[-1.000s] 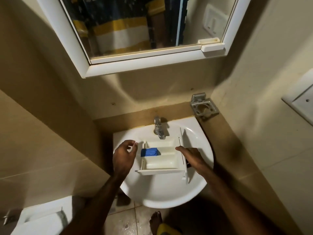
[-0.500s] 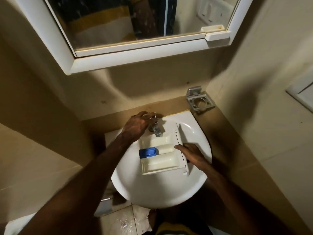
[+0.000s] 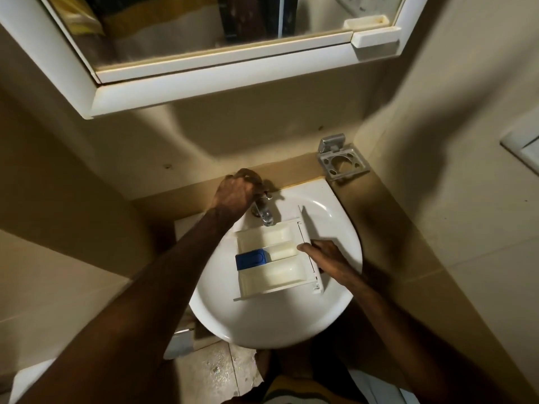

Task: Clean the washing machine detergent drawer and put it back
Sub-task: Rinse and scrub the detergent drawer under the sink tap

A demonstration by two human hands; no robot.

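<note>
Detergent drawer (image 3: pixel 271 263) is lying in the sink (image 3: pixel 277 319) under the tap (image 3: pixel 264 212). Left hand (image 3: pixel 236 193) is gripping the tap top, fingers curled. Right hand (image 3: pixel 326 258) is holding the drawer's front panel, thumb flat on top.

One detergent drawer (image 3: pixel 271 259) with three compartments and one blue insert (image 3: pixel 250 258), one sink (image 3: pixel 262 322), one tap (image 3: pixel 264 212), one wall holder (image 3: pixel 342 163) at upper right, one mirror cabinet (image 3: pixel 204 86), two hands: left hand (image 3: pixel 234 196), right hand (image 3: pixel 328 258)
</note>
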